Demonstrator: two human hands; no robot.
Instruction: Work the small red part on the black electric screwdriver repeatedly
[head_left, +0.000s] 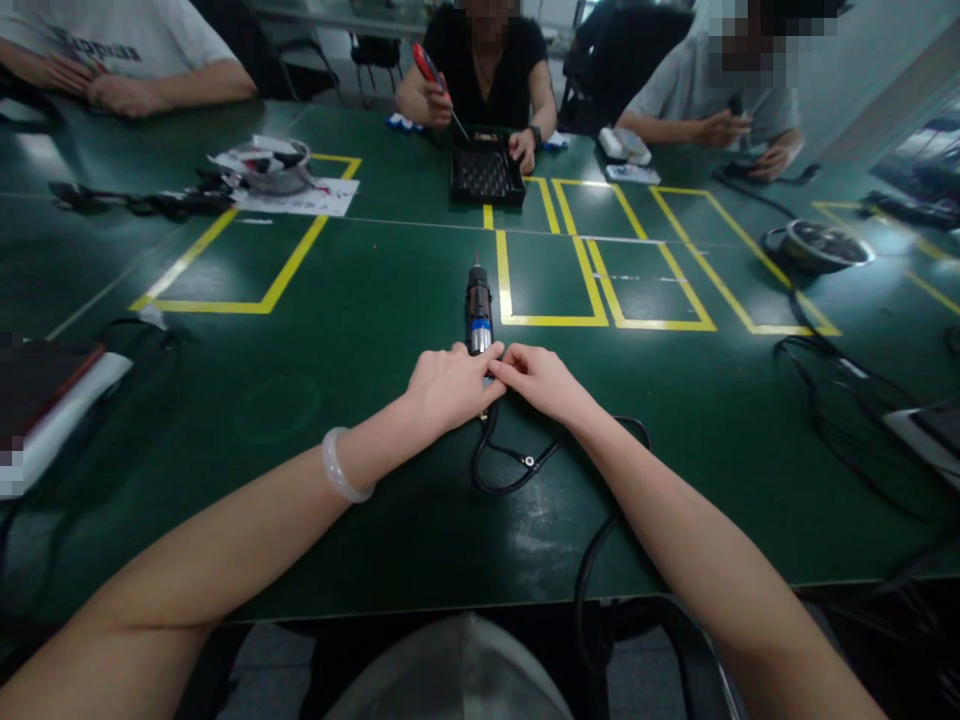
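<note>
Driver (479,305) lies on the bench (390,260), bit (476,258) pointing away. Left hand (454,385) grips its rear; right hand (541,380) sits alongside, fingertips bunched, any hold undeterminable. Risk: looped cable (501,493), passing beneath the right forearm (675,510), could snag and jerk the driver askew.

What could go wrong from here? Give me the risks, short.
The cable loops near the hands and hangs over the near edge of the table; a snag might tug the screwdriver.

The bit is bare and points away from the wearer, so a slip forward could scratch the table.

Left hand and right hand meet closely and could crowd each other.
</note>
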